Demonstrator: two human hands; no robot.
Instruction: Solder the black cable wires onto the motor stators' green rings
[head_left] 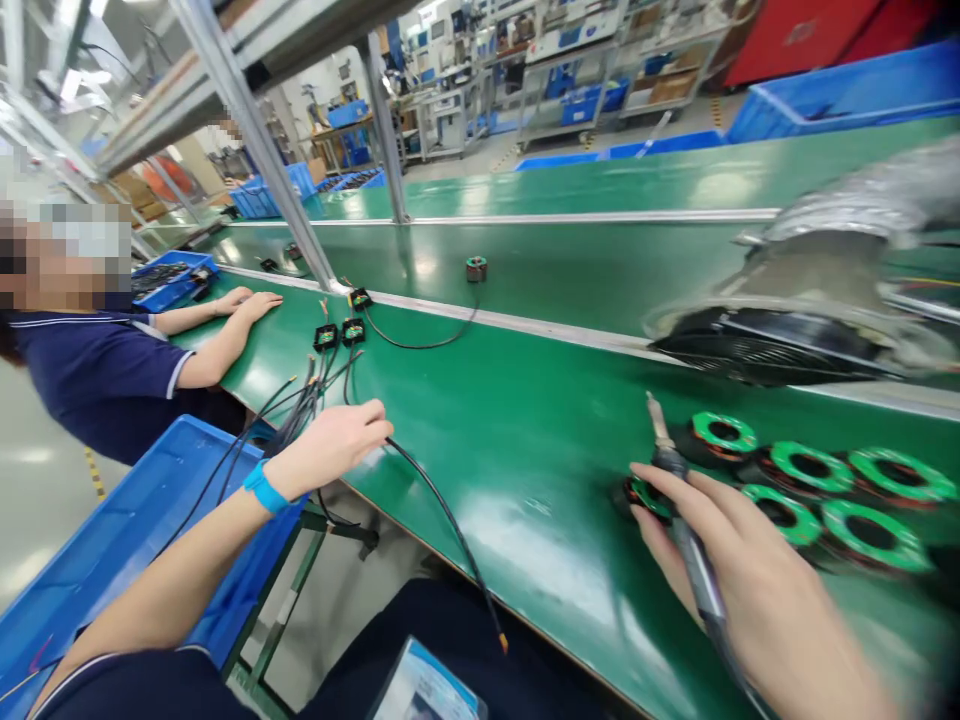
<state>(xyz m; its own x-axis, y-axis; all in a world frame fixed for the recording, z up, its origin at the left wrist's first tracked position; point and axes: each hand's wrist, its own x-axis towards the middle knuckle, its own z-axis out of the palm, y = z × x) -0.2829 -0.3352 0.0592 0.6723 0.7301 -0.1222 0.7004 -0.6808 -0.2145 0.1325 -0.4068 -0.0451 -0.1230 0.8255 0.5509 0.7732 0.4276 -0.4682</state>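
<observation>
My left hand (334, 440), with a blue wristband, is closed on a black cable (442, 500) whose orange-tipped end hangs past the table edge. In my right hand (757, 570) lies a soldering iron (694, 565), its tip pointing away from me. The thumb and fingers of that hand also reach round a small green-topped wound stator (646, 496) on the bench. To the right of it stand several more green-ringed stators (811, 466). Beyond my left hand is a bundle of black cables (304, 405) with small square black housings (353, 331).
A co-worker (97, 350) sits at the left, forearms on the green bench (480, 420). A blue bin (172, 500) stands beside my left arm. A ducted fume hood (810, 290) hangs over the right side. One stator (476, 268) sits beyond the metal rail.
</observation>
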